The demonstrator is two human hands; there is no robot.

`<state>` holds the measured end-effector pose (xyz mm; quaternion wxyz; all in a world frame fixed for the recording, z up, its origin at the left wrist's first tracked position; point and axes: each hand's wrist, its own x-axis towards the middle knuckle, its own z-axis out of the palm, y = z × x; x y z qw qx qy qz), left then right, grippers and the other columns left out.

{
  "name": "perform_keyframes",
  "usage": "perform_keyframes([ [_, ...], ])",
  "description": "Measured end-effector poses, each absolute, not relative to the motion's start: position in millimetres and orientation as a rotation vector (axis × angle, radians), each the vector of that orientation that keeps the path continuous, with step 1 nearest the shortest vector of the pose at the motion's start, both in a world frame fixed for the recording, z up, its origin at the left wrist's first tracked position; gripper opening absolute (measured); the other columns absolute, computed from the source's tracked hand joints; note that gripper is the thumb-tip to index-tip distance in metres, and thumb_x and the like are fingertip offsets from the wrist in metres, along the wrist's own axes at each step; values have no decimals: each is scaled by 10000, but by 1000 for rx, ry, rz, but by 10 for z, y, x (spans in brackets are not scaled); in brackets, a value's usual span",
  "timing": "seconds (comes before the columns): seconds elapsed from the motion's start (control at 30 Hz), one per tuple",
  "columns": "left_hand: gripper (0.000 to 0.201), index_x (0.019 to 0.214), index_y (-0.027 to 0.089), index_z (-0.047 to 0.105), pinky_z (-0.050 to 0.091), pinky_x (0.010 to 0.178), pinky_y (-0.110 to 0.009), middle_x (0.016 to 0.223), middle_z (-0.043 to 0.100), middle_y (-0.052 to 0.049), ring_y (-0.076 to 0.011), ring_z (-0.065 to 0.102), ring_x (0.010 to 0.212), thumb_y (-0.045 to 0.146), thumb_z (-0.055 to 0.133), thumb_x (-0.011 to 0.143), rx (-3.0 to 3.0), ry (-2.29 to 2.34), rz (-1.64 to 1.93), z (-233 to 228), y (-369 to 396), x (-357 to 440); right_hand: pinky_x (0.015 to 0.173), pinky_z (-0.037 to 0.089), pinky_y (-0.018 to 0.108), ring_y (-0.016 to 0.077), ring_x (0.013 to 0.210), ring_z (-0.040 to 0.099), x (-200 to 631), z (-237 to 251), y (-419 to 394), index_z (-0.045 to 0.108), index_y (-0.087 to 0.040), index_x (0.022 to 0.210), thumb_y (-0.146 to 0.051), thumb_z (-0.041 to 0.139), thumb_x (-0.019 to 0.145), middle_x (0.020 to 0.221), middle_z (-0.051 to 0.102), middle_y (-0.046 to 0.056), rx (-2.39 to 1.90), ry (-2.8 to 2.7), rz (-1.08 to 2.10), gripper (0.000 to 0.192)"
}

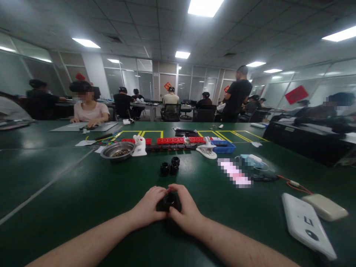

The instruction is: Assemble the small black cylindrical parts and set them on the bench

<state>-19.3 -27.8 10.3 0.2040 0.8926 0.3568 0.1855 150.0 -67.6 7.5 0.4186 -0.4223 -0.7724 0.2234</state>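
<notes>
Head cam, fwd-down, close over green table (83, 193)

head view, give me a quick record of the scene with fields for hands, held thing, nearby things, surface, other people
left hand: left hand grips the black round part from its left
right hand: right hand grips the same part from its right
held thing: between both hands, low over the table
nearby things: three black rings beyond the hands; metal bowl far left; blue bin; white device at right
surface: green table
other people: several seated at far tables, one standing
</notes>
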Motion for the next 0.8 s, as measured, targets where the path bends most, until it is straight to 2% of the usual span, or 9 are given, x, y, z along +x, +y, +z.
perform_keyframes([
  [0.17,346,941,206,564,359,891,-390,1037,548,-48,-245,483,982,341,660,638,2462,1003,499,132,-294,-195,920,341,386,218,1059,419,1494,94,-674,385,-186,1130,-135,579,629,1120,452,82,-1109,-1888,524,540],
  [0.33,412,1020,220,547,367,883,-386,1051,546,-46,-246,474,999,346,659,645,2439,995,507,104,-279,-214,842,400,378,208,939,487,1480,94,-660,442,-198,1052,-169,607,636,993,506,57,-1175,-1869,557,448],
  [0.47,501,1095,209,509,336,917,-394,1076,542,-58,-246,466,1016,346,664,638,2459,982,515,86,-269,-215,906,362,371,197,1011,462,1498,89,-674,406,-206,1134,-81,532,638,1077,491,62,-1084,-1939,602,527],
  [0.6,407,995,195,550,343,909,-389,1058,545,-58,-245,473,997,359,660,639,2473,990,509,100,-278,-211,942,326,374,206,1080,413,1513,88,-682,371,-191,1174,-103,559,638,1148,447,78,-1056,-1941,576,575],
  [0.8,354,959,201,543,364,879,-381,1027,550,-49,-241,485,964,339,650,651,2492,979,518,82,-264,-212,850,391,372,218,974,460,1489,99,-659,431,-187,1046,-228,685,585,1032,479,65,-1136,-1858,513,528],
])
